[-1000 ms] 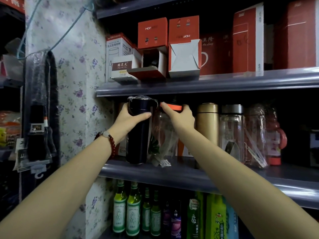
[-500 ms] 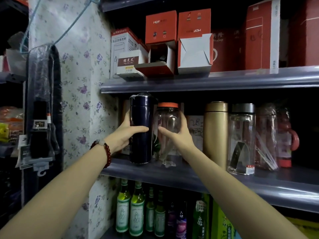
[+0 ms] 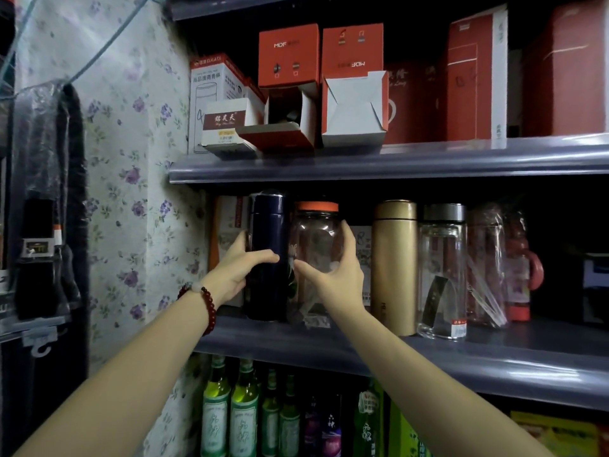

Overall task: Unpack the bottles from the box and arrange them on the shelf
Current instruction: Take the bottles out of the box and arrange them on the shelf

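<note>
Middle shelf (image 3: pixel 428 354), seen from below and slightly left. Left hand (image 3: pixel 235 270), grip grasping the dark blue flask (image 3: pixel 267 255): thumb across the flask's near face, fingers behind its left side. Flask upright on the shelf, at the left end of the row. Right hand (image 3: pixel 336 275), grip grasping the clear bottle with orange lid (image 3: pixel 316 245): thumb low on the near face, fingers curled round the right side. Clear bottle upright, just beside the flask on its right, the two apparently touching or nearly so. Red bead bracelet (image 3: pixel 207 305) on the left wrist.

Further right along the same shelf: gold flask (image 3: pixel 394 265), glass bottle with grey lid (image 3: pixel 443 268), a plastic-wrapped bottle (image 3: pixel 486 265), a red bottle with handle (image 3: pixel 520 268). Upper shelf (image 3: pixel 362 161): red-and-white cartons, one opened orange box (image 3: pixel 285 127) lying with its flap down. Lower shelf: green glass bottles (image 3: pixel 230 413). Floral wallpaper (image 3: pixel 131 159) on the left.
</note>
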{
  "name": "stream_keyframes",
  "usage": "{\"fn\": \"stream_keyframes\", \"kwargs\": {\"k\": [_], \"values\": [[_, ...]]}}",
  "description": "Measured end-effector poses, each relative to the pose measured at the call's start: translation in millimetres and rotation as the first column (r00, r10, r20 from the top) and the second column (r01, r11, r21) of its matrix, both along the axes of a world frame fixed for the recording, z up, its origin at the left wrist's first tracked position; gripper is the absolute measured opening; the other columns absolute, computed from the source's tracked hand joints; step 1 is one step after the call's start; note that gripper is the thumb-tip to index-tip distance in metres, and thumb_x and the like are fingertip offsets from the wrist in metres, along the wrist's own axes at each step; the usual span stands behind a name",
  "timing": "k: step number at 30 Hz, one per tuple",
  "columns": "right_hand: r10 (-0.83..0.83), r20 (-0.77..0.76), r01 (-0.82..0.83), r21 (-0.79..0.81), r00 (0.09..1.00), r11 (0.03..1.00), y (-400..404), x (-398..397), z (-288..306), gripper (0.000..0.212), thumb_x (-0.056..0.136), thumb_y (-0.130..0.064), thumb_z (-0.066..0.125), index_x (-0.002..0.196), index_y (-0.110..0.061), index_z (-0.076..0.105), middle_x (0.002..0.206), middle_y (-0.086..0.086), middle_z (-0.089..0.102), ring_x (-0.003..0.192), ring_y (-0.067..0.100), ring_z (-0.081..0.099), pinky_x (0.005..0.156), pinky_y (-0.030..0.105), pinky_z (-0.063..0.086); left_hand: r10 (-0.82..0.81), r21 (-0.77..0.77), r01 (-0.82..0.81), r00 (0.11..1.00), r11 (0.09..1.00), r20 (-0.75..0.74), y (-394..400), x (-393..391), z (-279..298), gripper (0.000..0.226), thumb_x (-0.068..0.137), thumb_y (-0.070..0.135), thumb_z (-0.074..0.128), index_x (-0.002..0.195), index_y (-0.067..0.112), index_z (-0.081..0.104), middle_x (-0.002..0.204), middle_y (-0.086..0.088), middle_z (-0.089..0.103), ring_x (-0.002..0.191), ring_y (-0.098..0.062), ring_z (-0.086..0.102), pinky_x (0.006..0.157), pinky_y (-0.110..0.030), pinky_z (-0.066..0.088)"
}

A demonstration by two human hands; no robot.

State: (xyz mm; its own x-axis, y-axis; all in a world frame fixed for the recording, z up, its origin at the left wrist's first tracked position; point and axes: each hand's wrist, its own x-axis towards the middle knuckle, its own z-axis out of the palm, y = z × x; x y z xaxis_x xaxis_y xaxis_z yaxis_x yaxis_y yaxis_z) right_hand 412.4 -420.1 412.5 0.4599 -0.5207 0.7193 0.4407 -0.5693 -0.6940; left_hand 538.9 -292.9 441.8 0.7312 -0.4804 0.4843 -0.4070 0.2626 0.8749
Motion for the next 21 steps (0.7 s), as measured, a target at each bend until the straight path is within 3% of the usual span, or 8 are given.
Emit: {"fn": "stream_keyframes", "kwargs": {"k": [3,6,10,12,15,19,21], "values": [[0.010,-0.006,-0.010,0.027,1.000,1.000,-7,-7,-1,0.105,0.071,-0.036,0.083,0.150,-0.039,0.014,0.151,-0.006,0.035,0.139,0.015,0.032,0.102,0.027,0.026,-0.048,0.032,0.047,0.999,0.998,0.013,-7,-2,-11,0.066,0.067,0.010,0.077,0.125,0.027,0.050,0.118,-0.003,0.064,0.114,-0.022,0.058,0.105,-0.041,0.042],[0.047,-0.041,-0.046,0.016,0.998,0.999,-12,-15,0,0.106,0.071,-0.035,0.083,0.150,-0.040,0.013,0.153,-0.009,0.033,0.140,0.013,0.030,0.106,0.029,0.027,-0.088,0.044,0.088,0.996,0.995,-0.004,-1,0,-12,0.084,0.054,0.020,0.082,0.132,0.023,0.049,0.121,-0.004,0.064,0.116,-0.021,0.058,0.106,-0.043,0.041],[0.060,-0.067,-0.063,-0.051,0.996,0.997,-7,-17,0,0.106,0.071,-0.033,0.083,0.151,-0.039,0.014,0.148,-0.016,0.033,0.128,0.000,0.027,0.108,0.029,0.025,-0.090,0.044,0.091,0.996,0.995,-0.015,6,3,-16,0.076,0.064,0.021,0.082,0.133,0.025,0.049,0.122,-0.001,0.063,0.118,-0.020,0.056,0.105,-0.042,0.042],[0.037,-0.088,-0.041,-0.038,0.995,0.998,-5,-16,-2,0.109,0.071,-0.035,0.083,0.152,-0.036,0.010,0.154,-0.009,0.031,0.133,0.004,0.028,0.108,0.030,0.026,-0.046,0.050,0.046,0.999,0.998,0.011,6,1,-21,0.068,0.078,0.018,0.074,0.137,0.027,0.042,0.124,0.004,0.059,0.117,-0.017,0.055,0.103,-0.040,0.043],[-0.004,-0.185,0.004,-0.002,0.983,1.000,-4,-14,-7,0.115,0.070,-0.040,0.083,0.154,-0.023,0.006,0.156,0.004,0.030,0.143,0.024,0.029,0.113,0.040,0.029,0.034,0.065,-0.035,0.999,0.997,0.019,8,-3,-29,0.071,0.079,0.026,0.074,0.139,0.026,0.035,0.125,0.006,0.054,0.116,-0.015,0.054,0.102,-0.039,0.045],[-0.064,-0.249,0.059,-0.027,0.966,0.998,-2,-13,-8,0.117,0.068,-0.040,0.084,0.153,-0.017,0.008,0.156,0.008,0.030,0.143,0.027,0.029,0.115,0.043,0.030,0.114,0.193,-0.138,0.985,0.971,0.129,12,-12,-32,0.080,0.076,0.041,0.072,0.142,0.023,0.031,0.140,0.003,0.047,0.128,-0.017,0.047,0.109,-0.039,0.038],[-0.072,-0.277,0.067,-0.030,0.958,0.997,-1,-14,-6,0.118,0.069,-0.041,0.083,0.154,-0.018,0.006,0.157,0.010,0.027,0.144,0.028,0.027,0.114,0.043,0.029,0.117,0.231,-0.157,0.977,0.960,0.178,14,-20,-34,0.080,0.082,0.037,0.068,0.147,0.023,0.023,0.146,0.004,0.039,0.135,-0.016,0.037,0.109,-0.030,0.031]]}}
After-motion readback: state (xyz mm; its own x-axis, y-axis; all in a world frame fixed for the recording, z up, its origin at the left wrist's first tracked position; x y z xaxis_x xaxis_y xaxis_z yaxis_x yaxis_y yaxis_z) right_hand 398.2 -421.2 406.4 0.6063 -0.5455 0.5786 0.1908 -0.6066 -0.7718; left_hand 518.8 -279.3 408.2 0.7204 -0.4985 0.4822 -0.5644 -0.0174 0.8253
